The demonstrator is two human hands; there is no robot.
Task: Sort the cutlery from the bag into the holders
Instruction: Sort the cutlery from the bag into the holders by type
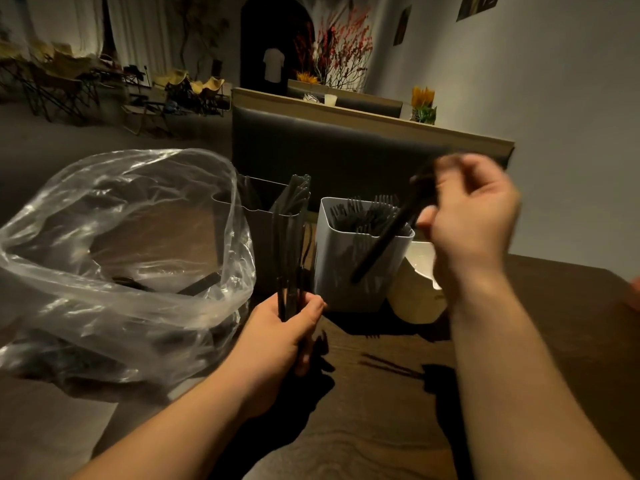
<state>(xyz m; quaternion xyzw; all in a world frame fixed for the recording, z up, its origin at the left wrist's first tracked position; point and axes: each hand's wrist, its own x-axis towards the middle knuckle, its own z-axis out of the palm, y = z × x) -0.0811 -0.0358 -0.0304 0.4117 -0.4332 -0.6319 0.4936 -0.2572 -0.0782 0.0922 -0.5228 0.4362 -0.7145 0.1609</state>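
Head camera, item one: dark wood-grain table (381, 427), with both forearms reaching over it. Left hand (291, 327), low and central, has fingers and thumb wrapped round the lower end of a bundle of black cutlery (290, 244). The bundle stands nearly upright, thin and matte, its tops about level with the holder rims; I cannot make out which kind of piece it is. Clear plastic bag (104, 237), left of that hand, is crumpled and glossy with its mouth gaping. A few black pieces (201, 284) lie flat at its bottom, so the sorting looks partly done. Right hand (474, 216), raised and motion-blurred, has its fingers curled onto the upper end of a single black utensil (391, 237). This slants down-left across the pale holder (346, 271), its lower end in front of the holder wall rather than inside. Pale holder: rounded-square, holding black forks with tines up. Dark holder (265, 244) stands just behind the bundle, its contents dim. Cream bowl (415, 296) is tucked beside the pale holder, below the right hand. Padded bench back (329, 140) lies beyond. Handling note, as judgement: the step appears to be dropping the single utensil into its holder. Lift its low end above the rim first, confirm it matches the forks, lower it handle-down, and keep the left bundle upright and clear of the rim.
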